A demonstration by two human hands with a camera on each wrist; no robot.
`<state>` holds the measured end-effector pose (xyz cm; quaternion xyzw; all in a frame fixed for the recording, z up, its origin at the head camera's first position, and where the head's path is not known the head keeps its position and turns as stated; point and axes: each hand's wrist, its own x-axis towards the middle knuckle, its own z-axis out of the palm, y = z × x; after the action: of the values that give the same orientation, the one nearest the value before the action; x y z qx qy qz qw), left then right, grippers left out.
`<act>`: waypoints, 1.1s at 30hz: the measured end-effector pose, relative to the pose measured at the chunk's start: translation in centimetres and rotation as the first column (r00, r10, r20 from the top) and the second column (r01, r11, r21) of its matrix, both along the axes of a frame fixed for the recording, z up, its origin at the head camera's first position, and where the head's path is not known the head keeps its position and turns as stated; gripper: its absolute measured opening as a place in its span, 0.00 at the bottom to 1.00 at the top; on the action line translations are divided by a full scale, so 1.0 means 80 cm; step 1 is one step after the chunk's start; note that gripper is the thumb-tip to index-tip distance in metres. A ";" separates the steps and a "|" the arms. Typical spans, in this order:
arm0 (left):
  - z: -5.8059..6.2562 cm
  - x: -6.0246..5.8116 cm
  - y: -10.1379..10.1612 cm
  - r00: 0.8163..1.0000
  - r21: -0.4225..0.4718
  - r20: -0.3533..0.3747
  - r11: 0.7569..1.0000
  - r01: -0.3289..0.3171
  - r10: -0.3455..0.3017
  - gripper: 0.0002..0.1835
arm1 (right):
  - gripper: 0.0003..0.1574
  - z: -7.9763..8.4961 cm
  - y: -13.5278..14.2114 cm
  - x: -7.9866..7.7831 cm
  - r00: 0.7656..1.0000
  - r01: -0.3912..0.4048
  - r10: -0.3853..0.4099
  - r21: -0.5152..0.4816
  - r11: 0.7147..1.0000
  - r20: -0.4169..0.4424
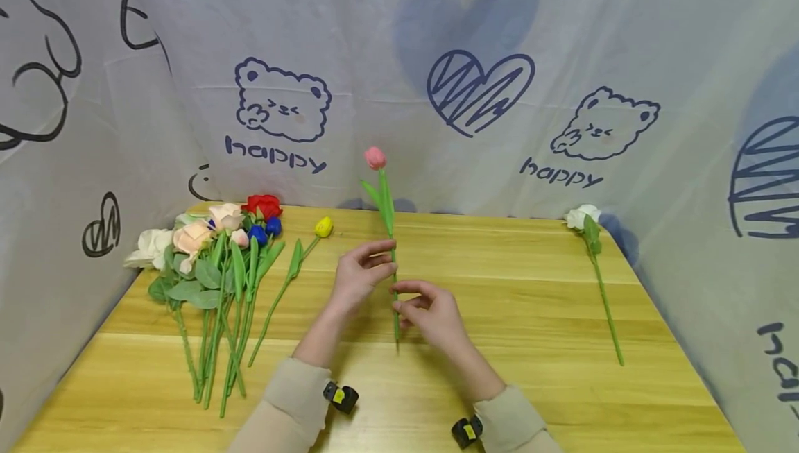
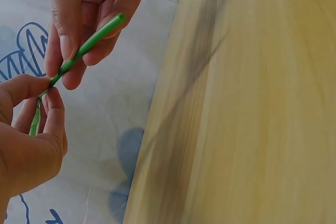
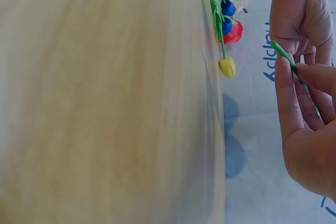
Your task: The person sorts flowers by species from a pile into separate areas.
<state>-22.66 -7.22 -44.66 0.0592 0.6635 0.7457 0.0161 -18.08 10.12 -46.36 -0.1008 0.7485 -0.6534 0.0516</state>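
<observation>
A pink artificial tulip [image 1: 375, 157] stands upright above the table in the head view, its green leaves under the bloom. My left hand [image 1: 363, 276] pinches the stem below the leaves, between thumb and fingers. Lower down, my right hand [image 1: 433, 314] pinches the same stem, whose cut end pokes out beneath. In the left wrist view the green stem [image 2: 89, 44] runs through both hands' fingertips. The right wrist view shows the stem [image 3: 283, 52] between my right thumb and fingers, the left hand beyond.
Left on the wooden table [image 1: 512, 266] lies a bunch of artificial flowers [image 1: 209, 276], with white, peach, red and blue blooms. A yellow tulip [image 1: 323, 227] lies beside it. On the right lies a white rose [image 1: 583, 218]. Printed cloth [image 1: 374, 37] hangs behind and at both sides.
</observation>
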 end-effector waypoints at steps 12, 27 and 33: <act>0.012 -0.001 -0.006 0.997 -0.037 -0.081 0.999 -0.002 -0.001 0.23 | 0.17 0.011 0.005 -0.003 0.999 0.036 -0.037 -0.017 0.999 -0.037; 0.012 0.011 -0.092 0.976 -0.251 -0.203 0.959 -0.135 0.084 0.21 | 0.19 0.017 0.071 0.001 0.995 0.099 -0.097 0.061 0.993 -0.037; 0.003 0.018 -0.138 0.975 -0.400 -0.181 0.896 -0.191 0.126 0.21 | 0.21 0.011 0.103 0.005 0.995 0.094 -0.098 0.129 0.987 0.023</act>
<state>-21.22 -18.27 -44.39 0.0561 0.8087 0.5797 -0.0827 -17.72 18.39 -45.49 -0.0513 0.7920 -0.6073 0.0373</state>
